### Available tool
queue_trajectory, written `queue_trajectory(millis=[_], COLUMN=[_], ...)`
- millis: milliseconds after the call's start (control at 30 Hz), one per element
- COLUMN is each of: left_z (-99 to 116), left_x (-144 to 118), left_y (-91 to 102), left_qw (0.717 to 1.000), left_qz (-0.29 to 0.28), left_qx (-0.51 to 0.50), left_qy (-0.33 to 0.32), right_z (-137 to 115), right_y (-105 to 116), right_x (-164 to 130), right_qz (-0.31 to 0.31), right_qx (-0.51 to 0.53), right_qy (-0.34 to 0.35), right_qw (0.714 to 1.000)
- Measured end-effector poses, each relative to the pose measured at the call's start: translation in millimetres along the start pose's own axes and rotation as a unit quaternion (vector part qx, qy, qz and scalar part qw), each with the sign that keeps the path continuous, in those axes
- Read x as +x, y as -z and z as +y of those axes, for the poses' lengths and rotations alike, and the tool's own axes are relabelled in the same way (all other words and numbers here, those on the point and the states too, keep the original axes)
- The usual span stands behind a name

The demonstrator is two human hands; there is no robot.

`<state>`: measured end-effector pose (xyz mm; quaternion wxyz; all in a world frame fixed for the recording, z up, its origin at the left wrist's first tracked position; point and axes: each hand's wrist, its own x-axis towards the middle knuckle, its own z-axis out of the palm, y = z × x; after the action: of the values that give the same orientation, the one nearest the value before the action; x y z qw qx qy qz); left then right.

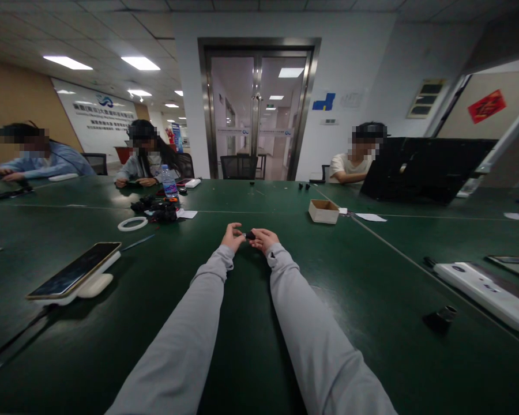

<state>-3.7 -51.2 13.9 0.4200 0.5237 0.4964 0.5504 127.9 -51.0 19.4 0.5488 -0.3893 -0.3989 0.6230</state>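
Note:
A small black piece (250, 236) with a shiny, silvery end is held just above the green table, in front of me. My right hand (264, 239) pinches its dark end between thumb and fingertips. From the other side, my left hand (232, 237) meets the silvery end with the thumb, its index finger raised and curved over. The fingers hide part of the piece, so its exact kind cannot be made out. Both forearms reach forward in grey sleeves.
A small open box (324, 211) stands ahead to the right. To the left lie a phone (75, 271) on a white stand, a white ring (132, 223), a tangle of black gear (158, 208) and a water bottle (169, 183). A black cone-shaped part (442, 318) and white device (486, 291) lie right.

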Motion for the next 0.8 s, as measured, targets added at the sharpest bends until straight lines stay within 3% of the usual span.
queue_trajectory(millis=[133, 333, 600, 800], left_z=[0, -6, 2, 7], left_x=[0, 3, 0, -5], left_y=[-0.4, 4.1, 2.8, 0.1], left_qw=[0.999, 1.000, 0.997, 0.997], left_qz=[-0.004, -0.010, -0.029, -0.055], left_qx=[0.009, -0.025, -0.013, -0.007], left_qy=[0.054, -0.007, 0.074, 0.060], right_z=[1, 1, -1, -4], right_y=[0, 0, -1, -3], right_x=[0, 1, -1, -5], right_qz=[-0.006, -0.001, -0.010, -0.015], right_qx=[0.002, 0.001, -0.006, 0.002], right_qy=[0.001, -0.007, -0.016, -0.016], right_qw=[1.000, 1.000, 1.000, 1.000])
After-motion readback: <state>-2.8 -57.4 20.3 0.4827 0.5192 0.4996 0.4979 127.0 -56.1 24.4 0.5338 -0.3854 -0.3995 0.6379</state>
